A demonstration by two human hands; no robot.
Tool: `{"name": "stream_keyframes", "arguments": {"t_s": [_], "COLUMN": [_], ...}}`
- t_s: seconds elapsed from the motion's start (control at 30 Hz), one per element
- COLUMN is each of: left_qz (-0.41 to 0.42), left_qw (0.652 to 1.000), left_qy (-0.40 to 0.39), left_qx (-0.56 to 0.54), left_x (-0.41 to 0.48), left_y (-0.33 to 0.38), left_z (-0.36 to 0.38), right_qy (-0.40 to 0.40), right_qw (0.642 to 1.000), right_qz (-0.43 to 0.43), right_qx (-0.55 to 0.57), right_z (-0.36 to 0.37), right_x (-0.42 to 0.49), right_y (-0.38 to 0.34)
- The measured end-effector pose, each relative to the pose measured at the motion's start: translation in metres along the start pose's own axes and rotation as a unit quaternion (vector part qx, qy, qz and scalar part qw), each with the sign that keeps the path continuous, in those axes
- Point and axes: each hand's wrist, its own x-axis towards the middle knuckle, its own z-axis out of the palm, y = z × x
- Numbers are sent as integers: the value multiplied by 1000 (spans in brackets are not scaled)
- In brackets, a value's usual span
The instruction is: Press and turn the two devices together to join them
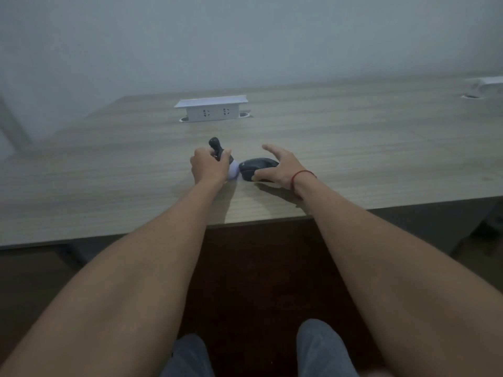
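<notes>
Left hand (209, 165) grips black handle (217, 148) | right hand (277, 167) touches mouse (255, 165)

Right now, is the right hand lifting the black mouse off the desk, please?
No, the black mouse lies on the desk, with the right hand resting over it, fingers spread.

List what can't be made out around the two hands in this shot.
- Head view: the white object under the left hand is mostly hidden by that hand; its kind is unclear.
- The black handle is blurred; its lower end is covered by fingers.
- The mouse is partly covered by the right hand.
- The white item is cut off by the right edge.
</notes>
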Motion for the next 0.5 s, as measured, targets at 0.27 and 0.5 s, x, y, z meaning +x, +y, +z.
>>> {"name": "stream_keyframes", "arguments": {"t_s": [0.27, 0.5], "left_qz": [-66, -73], "left_qw": [992, 986], "left_qy": [38, -9], "left_qx": [-99, -149], "left_x": [1, 4], "left_y": [-2, 9], "left_z": [-3, 5], "right_qy": [161, 73], "right_qw": [982, 997], "right_qz": [-5, -15], "right_qx": [-101, 28], "right_z": [18, 17], "right_x": [3, 14], "right_y": [11, 10]}}
